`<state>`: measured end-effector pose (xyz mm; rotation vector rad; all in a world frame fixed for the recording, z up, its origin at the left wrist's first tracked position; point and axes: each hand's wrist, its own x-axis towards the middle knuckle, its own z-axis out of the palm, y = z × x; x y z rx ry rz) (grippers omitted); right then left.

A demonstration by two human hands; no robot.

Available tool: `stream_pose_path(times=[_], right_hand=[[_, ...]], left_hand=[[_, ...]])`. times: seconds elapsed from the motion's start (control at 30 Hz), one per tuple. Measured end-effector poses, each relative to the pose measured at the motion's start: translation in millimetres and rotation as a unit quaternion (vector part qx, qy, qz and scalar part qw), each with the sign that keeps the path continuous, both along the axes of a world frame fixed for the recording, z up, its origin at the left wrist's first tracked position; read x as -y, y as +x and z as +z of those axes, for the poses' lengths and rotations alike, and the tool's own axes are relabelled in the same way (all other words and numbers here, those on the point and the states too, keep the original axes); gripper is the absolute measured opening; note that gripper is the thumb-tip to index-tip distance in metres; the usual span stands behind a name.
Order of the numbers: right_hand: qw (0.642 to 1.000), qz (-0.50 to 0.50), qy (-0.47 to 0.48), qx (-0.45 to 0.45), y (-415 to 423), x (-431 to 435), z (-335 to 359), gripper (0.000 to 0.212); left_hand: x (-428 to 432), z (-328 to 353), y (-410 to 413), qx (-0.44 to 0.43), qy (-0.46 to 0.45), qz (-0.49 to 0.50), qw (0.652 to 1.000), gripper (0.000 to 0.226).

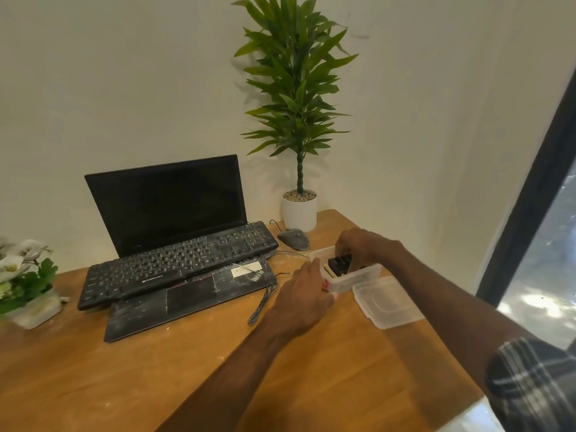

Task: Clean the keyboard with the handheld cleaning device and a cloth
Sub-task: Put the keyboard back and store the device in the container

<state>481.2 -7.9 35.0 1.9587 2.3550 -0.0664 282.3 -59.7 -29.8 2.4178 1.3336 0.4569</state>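
Your right hand's fingers (344, 244) curl down into the open clear plastic container (358, 277) and pinch a black object (340, 264) inside it, though you cannot tell what that object is, while your left hand (304, 294) braces the container's near-left wall with its fingers pressed together. The container's lid (388, 302) lies on the wooden surface (187, 369) just to its right. The dusty black keyboard (177, 263) sits well to the left, propped across an open laptop (174, 238), with a grey mouse (293, 239) and a potted plant (299, 120) behind the container.
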Motion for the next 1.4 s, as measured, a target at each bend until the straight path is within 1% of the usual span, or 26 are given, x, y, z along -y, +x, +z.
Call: stream_pose_path(times=[0.13, 0.17, 0.23, 0.3, 0.37, 0.4, 0.43, 0.5, 0.53, 0.6, 0.7, 0.77, 0.8, 0.83, 0.9, 0.97, 1.0, 1.07, 1.13, 1.2, 1.27, 1.3, 1.33, 1.37, 1.4], right_hand=[[0.999, -0.01, -0.003, -0.044, 2.8, 1.6, -0.7, 0.049], [0.997, -0.016, 0.01, -0.076, 6.8, 7.4, 1.1, 0.048], [0.982, -0.052, 0.066, -0.17, 17.7, 25.5, 4.5, 0.044], [0.96, -0.105, 0.138, -0.22, 34.6, 44.8, 1.2, 0.034], [0.946, -0.188, 0.171, -0.203, 54.4, 65.9, -7.9, 0.026], [0.94, -0.235, 0.16, -0.188, 63.9, 77.2, -13.6, 0.025], [0.936, -0.276, 0.134, -0.174, 73.2, 87.2, -20.7, 0.027], [0.938, -0.318, 0.056, -0.125, 82.3, 106.9, -32.5, 0.037], [0.941, -0.317, 0.033, -0.112, 82.6, 114.3, -37.2, 0.039], [0.942, -0.31, 0.033, -0.125, 80.2, 122.6, -45.4, 0.04], [0.93, -0.327, 0.058, -0.156, 80.6, 133.3, -42.9, 0.044], [0.922, -0.334, 0.071, -0.185, 88.3, 136.6, -36.7, 0.05], [0.918, -0.331, 0.083, -0.203, 91.9, 138.7, -31.4, 0.05], [0.914, -0.323, 0.101, -0.222, 95.4, 139.6, -25.4, 0.045], [0.904, -0.301, 0.149, -0.264, 98.0, 139.5, -11.5, 0.025], [0.894, -0.281, 0.197, -0.289, 95.4, 137.1, 5.1, 0.008], [0.891, -0.268, 0.216, -0.295, 92.5, 134.8, 13.3, 0.005], [0.884, -0.245, 0.251, -0.31, 83.4, 130.3, 28.0, 0.009], [0.866, -0.207, 0.281, -0.358, 72.0, 128.7, 41.2, 0.005], [0.839, -0.171, 0.273, -0.438, 61.8, 126.2, 49.1, 0.003], [0.805, -0.169, 0.238, -0.517, 56.7, 118.2, 49.5, 0.011], [0.787, -0.176, 0.215, -0.551, 54.3, 112.9, 48.9, 0.018], [0.772, -0.182, 0.193, -0.577, 52.6, 108.0, 47.5, 0.022], [0.76, -0.185, 0.175, -0.598, 49.8, 103.5, 45.9, 0.022], [0.757, -0.185, 0.166, -0.605, 49.0, 97.9, 42.6, 0.017]], left_hand=[[-2.4, -0.8, -0.9, -0.004, -0.008, 0.008, 1.0, 0.085], [-1.4, -1.8, -1.2, -0.005, -0.007, 0.013, 1.0, 0.085], [2.3, -3.7, -0.2, 0.014, 0.002, 0.041, 0.999, 0.081], [6.5, -8.6, 2.4, 0.042, 0.039, 0.103, 0.993, 0.067], [12.5, -13.4, 6.6, 0.05, 0.069, 0.156, 0.984, 0.043], [16.3, -15.4, 9.8, 0.056, 0.06, 0.165, 0.983, 0.032], [21.2, -15.8, 13.6, 0.067, 0.027, 0.158, 0.985, 0.025], [33.1, -15.5, 25.7, 0.098, -0.061, 0.114, 0.987, 0.022], [37.8, -13.7, 32.9, 0.11, -0.094, 0.09, 0.985, 0.024], [42.7, -10.0, 46.7, 0.129, -0.128, 0.074, 0.981, 0.022], [46.4, -3.1, 56.9, 0.153, -0.173, 0.108, 0.967, 0.014], [47.2, 2.4, 51.4, 0.206, -0.241, 0.125, 0.94, 0.015], [49.0, 7.2, 46.3, 0.236, -0.272, 0.128, 0.924, 0.019], [50.3, 14.3, 41.0, 0.254, -0.291, 0.124, 0.914, 0.021], [51.0, 29.6, 30.9, 0.264, -0.282, 0.112, 0.916, 0.017], [50.0, 46.1, 20.9, 0.288, -0.249, 0.112, 0.918, 0.012], [48.7, 53.8, 16.6, 0.306, -0.228, 0.113, 0.918, 0.01], [43.8, 67.7, 8.2, 0.349, -0.185, 0.115, 0.912, 0.008], [36.5, 79.3, 1.9, 0.391, -0.161, 0.12, 0.898, 0.007], [27.1, 88.3, -3.3, 0.437, -0.167, 0.131, 0.874, 0.01], [17.4, 92.5, -7.2, 0.477, -0.183, 0.146, 0.847, 0.016], [11.4, 92.0, -8.5, 0.48, -0.178, 0.16, 0.844, 0.017], [6.2, 90.3, -8.9, 0.47, -0.166, 0.176, 0.849, 0.016], [0.5, 86.9, -9.2, 0.454, -0.155, 0.194, 0.856, 0.012], [-3.8, 83.8, -8.8, 0.443, -0.151, 0.206, 0.859, 0.007]])
